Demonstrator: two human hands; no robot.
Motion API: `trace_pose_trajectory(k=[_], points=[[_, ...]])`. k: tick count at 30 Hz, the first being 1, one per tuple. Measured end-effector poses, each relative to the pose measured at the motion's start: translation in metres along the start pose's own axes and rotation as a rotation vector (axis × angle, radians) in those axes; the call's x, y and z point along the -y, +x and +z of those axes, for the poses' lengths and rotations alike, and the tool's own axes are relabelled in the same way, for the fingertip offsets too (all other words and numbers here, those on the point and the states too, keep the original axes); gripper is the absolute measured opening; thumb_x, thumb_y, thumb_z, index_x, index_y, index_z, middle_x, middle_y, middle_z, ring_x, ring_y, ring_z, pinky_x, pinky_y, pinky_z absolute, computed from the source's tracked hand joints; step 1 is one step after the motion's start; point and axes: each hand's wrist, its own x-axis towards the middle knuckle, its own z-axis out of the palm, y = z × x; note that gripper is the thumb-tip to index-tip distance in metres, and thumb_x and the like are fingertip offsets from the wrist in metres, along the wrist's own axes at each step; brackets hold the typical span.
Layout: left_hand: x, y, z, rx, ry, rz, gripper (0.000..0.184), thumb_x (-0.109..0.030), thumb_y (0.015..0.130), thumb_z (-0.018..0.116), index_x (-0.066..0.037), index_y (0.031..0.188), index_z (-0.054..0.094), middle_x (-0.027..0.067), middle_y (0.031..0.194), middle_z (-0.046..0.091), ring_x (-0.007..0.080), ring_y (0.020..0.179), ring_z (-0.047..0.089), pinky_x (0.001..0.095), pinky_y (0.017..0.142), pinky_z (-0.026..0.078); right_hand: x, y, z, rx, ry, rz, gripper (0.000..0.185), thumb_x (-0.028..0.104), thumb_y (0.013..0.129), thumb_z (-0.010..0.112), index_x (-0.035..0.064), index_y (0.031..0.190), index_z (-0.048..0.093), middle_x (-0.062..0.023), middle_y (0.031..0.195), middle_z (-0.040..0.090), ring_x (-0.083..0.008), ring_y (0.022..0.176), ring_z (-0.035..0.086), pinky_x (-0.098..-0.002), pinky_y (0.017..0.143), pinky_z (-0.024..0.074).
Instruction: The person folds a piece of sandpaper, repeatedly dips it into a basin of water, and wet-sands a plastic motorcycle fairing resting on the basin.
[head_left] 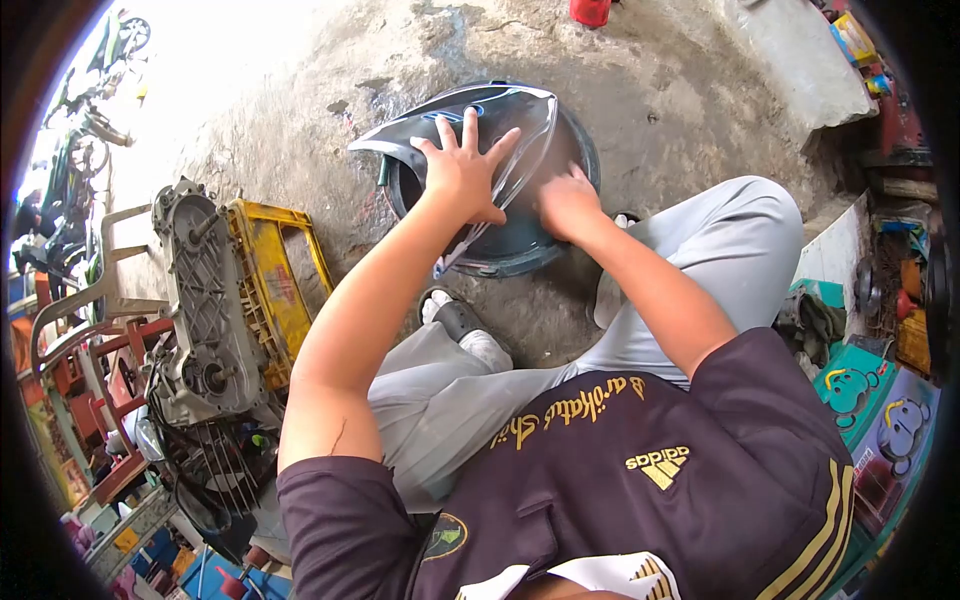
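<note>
A dark motorcycle body panel with a pale edge and blue-and-white trim leans in a round black basin on the floor. My left hand lies on the panel's face, its fingers spread wide. Murky brownish liquid seems to fill the basin's right part. There my right hand reaches down past the rim, beside the panel. Its fingertips are blurred and partly hidden, so what they touch or hold does not show.
Left of me stand a metal engine casing and a yellow plastic crate. A red object sits at the top. Parts and bright boxes line the right side. My sandalled foot is close to the basin.
</note>
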Motion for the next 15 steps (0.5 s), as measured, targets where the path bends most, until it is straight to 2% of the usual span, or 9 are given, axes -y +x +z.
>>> trace_pose_trajectory(k=[1,4,7,8,10,11,15], points=[[0.005,-0.001,0.0,-0.013,0.004,0.021,0.138,-0.07,0.062,0.091,-0.048,0.171,0.01,0.0229,0.178,0.015,0.0594,0.154,0.027,0.079,0.109,0.037,0.003,0.001,-0.001,0.067,0.065,0.046,0.026,0.03,0.093,0.069,0.0081,0.097,0.083,-0.0201,0.117,0.074,-0.0341,0.119,0.069,-0.0536,0.113,0.0472],[0.009,-0.007,-0.007,-0.056,0.005,0.024,0.14,-0.067,0.056,0.095,-0.052,0.169,0.013,0.0199,0.177,0.021,0.0544,0.155,0.032,0.0768,0.11,0.039,0.009,-0.004,-0.012,0.013,0.027,0.057,0.029,0.032,0.095,0.068,0.0091,0.104,0.083,-0.0217,0.122,0.073,-0.0345,0.118,0.069,-0.0535,0.106,0.0523],[0.017,-0.01,-0.023,0.026,-0.003,0.041,0.139,-0.066,0.056,0.096,-0.051,0.169,0.016,0.0189,0.176,0.024,0.0529,0.155,0.033,0.0761,0.112,0.039,0.005,-0.005,-0.018,-0.003,0.139,0.059,0.031,0.032,0.097,0.068,0.0094,0.112,0.082,-0.0216,0.127,0.072,-0.0367,0.12,0.069,-0.0508,0.104,0.0547],[0.023,-0.011,-0.03,0.05,-0.039,0.046,0.141,-0.066,0.054,0.096,-0.05,0.17,0.016,0.0205,0.176,0.025,0.053,0.154,0.035,0.0709,0.112,0.042,0.003,-0.006,-0.021,-0.004,0.128,0.057,0.031,0.032,0.097,0.068,0.0094,0.112,0.082,-0.0216,0.127,0.072,-0.0367,0.12,0.069,-0.0508,0.104,0.0547],[0.036,-0.013,-0.033,0.037,-0.133,0.012,0.142,-0.069,0.053,0.094,-0.047,0.171,0.016,0.0227,0.173,0.029,0.0526,0.15,0.041,0.0645,0.11,0.046,0.007,-0.009,-0.04,0.26,0.147,0.057,0.031,0.03,0.098,0.066,0.0092,0.116,0.08,-0.0203,0.135,0.07,-0.037,0.127,0.066,-0.0469,0.104,0.0556],[0.042,-0.013,-0.031,0.015,-0.141,-0.006,0.143,-0.072,0.053,0.092,-0.044,0.172,0.017,0.0248,0.17,0.035,0.0518,0.145,0.047,0.0607,0.109,0.047,0.009,-0.011,-0.044,0.256,0.138,0.051,0.031,0.03,0.098,0.066,0.0092,0.116,0.08,-0.0203,0.135,0.07,-0.037,0.127,0.066,-0.0469,0.104,0.0556],[0.049,-0.028,-0.029,-0.035,-0.137,0.0,0.143,-0.075,0.053,0.09,-0.042,0.172,0.017,0.0256,0.167,0.038,0.0515,0.143,0.05,0.0609,0.109,0.047,0.007,-0.005,-0.046,0.337,0.108,0.079,0.031,0.027,0.096,0.066,0.0073,0.116,0.08,-0.0221,0.13,0.072,-0.0378,0.123,0.068,-0.0464,0.101,0.0566]])
